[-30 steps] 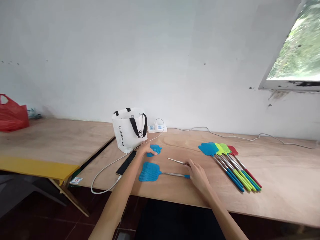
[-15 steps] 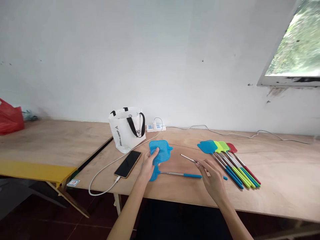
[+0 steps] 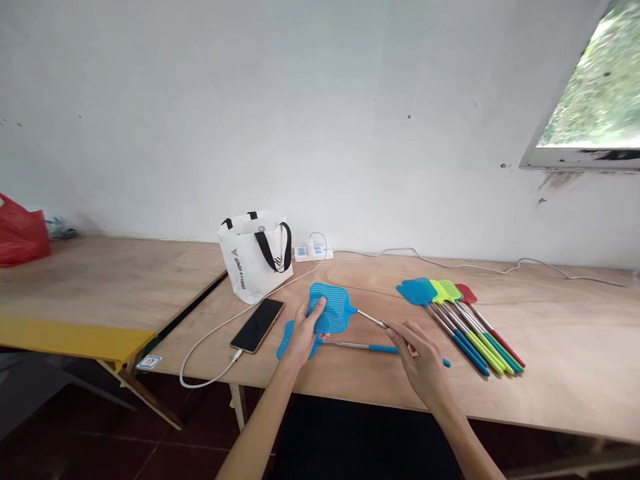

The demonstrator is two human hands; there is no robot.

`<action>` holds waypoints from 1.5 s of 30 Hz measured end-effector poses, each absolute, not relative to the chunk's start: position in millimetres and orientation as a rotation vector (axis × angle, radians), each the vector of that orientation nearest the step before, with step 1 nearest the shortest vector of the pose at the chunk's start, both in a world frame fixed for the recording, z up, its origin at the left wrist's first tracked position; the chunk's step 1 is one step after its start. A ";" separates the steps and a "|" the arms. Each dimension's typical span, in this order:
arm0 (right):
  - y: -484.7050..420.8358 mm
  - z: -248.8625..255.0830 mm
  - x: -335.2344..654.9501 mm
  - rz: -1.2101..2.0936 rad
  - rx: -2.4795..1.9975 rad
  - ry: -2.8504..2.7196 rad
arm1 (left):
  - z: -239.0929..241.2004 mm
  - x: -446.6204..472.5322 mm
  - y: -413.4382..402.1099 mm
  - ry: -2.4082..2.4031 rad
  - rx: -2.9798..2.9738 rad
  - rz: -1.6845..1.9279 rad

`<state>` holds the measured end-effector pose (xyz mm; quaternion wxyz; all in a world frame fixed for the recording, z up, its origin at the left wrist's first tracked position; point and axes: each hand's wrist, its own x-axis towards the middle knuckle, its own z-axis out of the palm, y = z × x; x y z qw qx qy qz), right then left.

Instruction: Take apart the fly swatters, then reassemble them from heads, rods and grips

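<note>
My left hand [image 3: 303, 330] pinches a blue mesh swatter head [image 3: 331, 308], lifted just above the table. My right hand [image 3: 419, 353] grips a thin metal rod with a blue grip [image 3: 374, 319]; the rod's tip meets the head's neck. Under both hands a whole blue fly swatter [image 3: 350, 346] lies flat on the wooden table [image 3: 550, 380].
A row of several swatters [image 3: 463, 320], blue, green and red, lies to the right. A phone [image 3: 257, 325] on a white cable, a white tote bag [image 3: 256, 253] and a power strip [image 3: 313, 252] sit left and behind. A red bag [image 3: 20, 233] is at far left.
My left hand picked the blue head up off the table and brought it right. My right hand lifted the rod and moved its tip to the head's neck.
</note>
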<state>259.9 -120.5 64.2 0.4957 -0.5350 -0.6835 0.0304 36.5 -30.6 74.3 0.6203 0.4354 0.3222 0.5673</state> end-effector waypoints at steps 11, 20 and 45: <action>-114.9 55.2 277.7 -0.365 -1.315 -1.906 | 80.8 29.1 -38.1 0.913 1.396 1.284; -116.2 52.1 258.1 -0.290 -1.375 -1.921 | 79.6 29.0 -36.3 0.848 1.467 1.211; -125.4 67.7 259.3 0.344 -1.373 -1.945 | 73.4 28.7 -41.0 0.937 1.753 1.214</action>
